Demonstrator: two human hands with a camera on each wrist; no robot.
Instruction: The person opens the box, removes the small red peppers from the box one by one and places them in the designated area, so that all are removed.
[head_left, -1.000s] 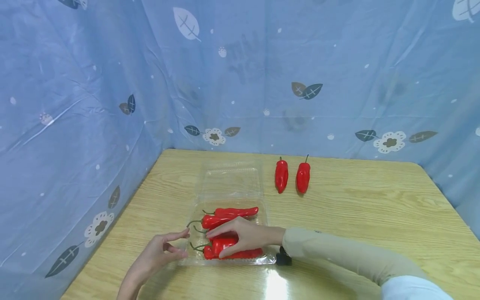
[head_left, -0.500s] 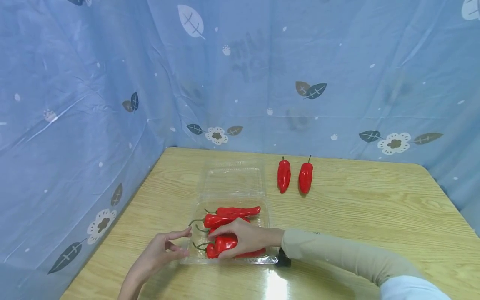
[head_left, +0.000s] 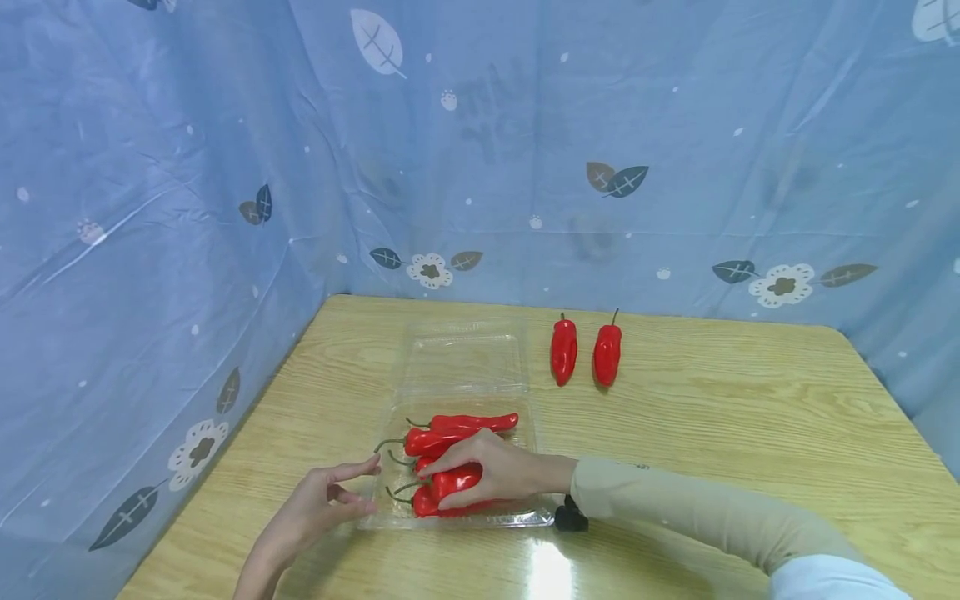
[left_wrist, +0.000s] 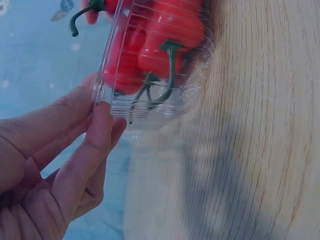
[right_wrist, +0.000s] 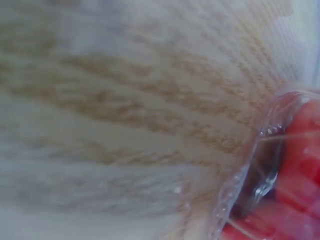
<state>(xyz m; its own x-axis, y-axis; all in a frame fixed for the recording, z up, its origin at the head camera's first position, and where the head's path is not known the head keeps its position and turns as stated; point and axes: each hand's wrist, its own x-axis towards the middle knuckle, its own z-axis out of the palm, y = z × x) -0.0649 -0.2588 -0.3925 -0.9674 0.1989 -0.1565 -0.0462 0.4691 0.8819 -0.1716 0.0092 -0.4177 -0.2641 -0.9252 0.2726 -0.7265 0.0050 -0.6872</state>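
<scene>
A clear plastic hinged container (head_left: 480, 523) lies with its lid (head_left: 465, 360) folded back on the table. Several red peppers with green stems lie across its base, among them a long red pepper (head_left: 476, 421) at the rear. My left hand (head_left: 315, 507) pinches the container's left rim between thumb and fingers, as the left wrist view shows close up. From the right, my right hand (head_left: 504, 471) reaches over the base and grips a red pepper (head_left: 459, 478) above another red pepper (head_left: 426, 502) at the front. The right wrist view is blurred and shows red peppers (right_wrist: 302, 175) inside the container wall.
Two more red peppers, a left one (head_left: 564, 352) and a right one (head_left: 607, 355), lie on the wooden table (head_left: 712, 417) behind and right of the container. A blue patterned curtain (head_left: 525, 150) encloses the back and sides.
My right hand has shifted slightly to the right with the pepper it grips, over the front of the container. My left hand keeps its pinch on the rim. The head view sways a little.
</scene>
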